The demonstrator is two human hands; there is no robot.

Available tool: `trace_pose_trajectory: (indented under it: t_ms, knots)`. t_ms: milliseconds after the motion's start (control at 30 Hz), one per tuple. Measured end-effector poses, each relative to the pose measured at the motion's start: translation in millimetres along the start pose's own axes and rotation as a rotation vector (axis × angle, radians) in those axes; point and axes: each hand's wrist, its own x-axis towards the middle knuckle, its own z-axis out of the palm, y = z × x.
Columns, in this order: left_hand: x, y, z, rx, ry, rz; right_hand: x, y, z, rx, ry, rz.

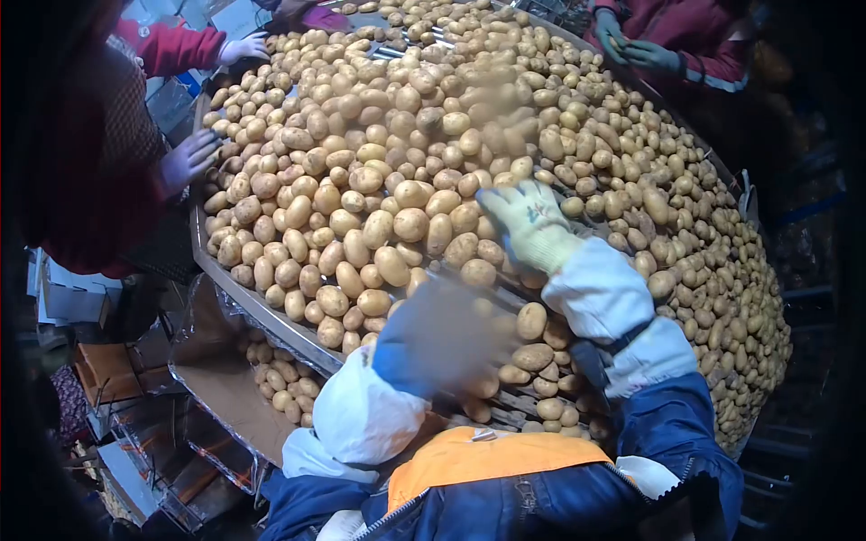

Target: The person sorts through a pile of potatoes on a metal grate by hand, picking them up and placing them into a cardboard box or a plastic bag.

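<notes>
Nearest: dark blue jacket with an orange bib, white oversleeves on both forearms. Left hand in a blue glove, badly blurred, over the near part of the bench by its metal rim; cannot tell how far the fingers are open or whether they have hold of anything. Just beside it, loose potatoes on dark slats between the two forearms.

Below the rim, near left, a cardboard box with more potatoes inside.

Right hand, pale yellow glove with blue at the fingertips, back up, farther in among the potatoes. Fingers bent down toward them, tips partly hidden; opening and any hold cannot be told. The potatoes lie in a broad, dense layer across the bench, both sides of this hand.

Left edge: a person in a red sleeve, lilac-gloved hand at the rim. Farther, another pale-gloved hand beside the potatoes. Far right: a person's grey-green-gloved hands, close together. Metal rollers show through at the far end.
</notes>
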Motion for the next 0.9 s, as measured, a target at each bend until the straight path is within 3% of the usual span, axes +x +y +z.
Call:
trace_pose_trajectory:
  t_ms: [33, 200, 300, 433, 467, 533, 600, 633, 700, 733, 800, 900]
  knots:
    - [-9, 6, 1, -0.079, 0.021, 0.002, 11, 4, 3, 0.006, 0.001, -0.004]
    - [-38, 20, 14, -0.376, 0.132, 0.015, 21, 0, -19, 0.068, -0.421, 0.236]
    - [-34, 12, -8, -0.381, -0.16, 0.01, -11, 4, 0, -0.151, -0.431, 0.264]
    - [-24, 1, -34, -0.437, -0.254, 0.045, -11, 11, -2, -0.045, -0.403, 0.426]
    - [-23, 0, -38, -0.414, -0.232, 0.052, -12, 30, 5, 0.137, -0.366, 0.533]
    - [-21, 1, -43, -0.371, -0.192, 0.07, -23, 51, 10, 0.42, -0.094, 0.609]
    - [-20, -1, -44, -0.322, -0.154, 0.076, -34, 39, 8, 0.846, 0.062, 0.624]
    - [-20, -3, -43, -0.281, -0.121, 0.104, -33, 0, -34, 1.187, 0.042, 0.641]
    - [-20, -11, -41, -0.235, -0.085, 0.131, -33, -47, -71, 1.341, -0.179, 0.652]
    - [-19, -15, -41, -0.2, -0.09, 0.142, -40, -68, -69, 1.374, -0.107, 0.472]
    - [-25, -18, -39, -0.165, -0.095, 0.159, -39, -96, -86, 1.361, -0.214, 0.436]
    - [-38, -22, -45, -0.068, -0.068, 0.102, -35, -100, -74, 1.259, -0.017, 0.456]
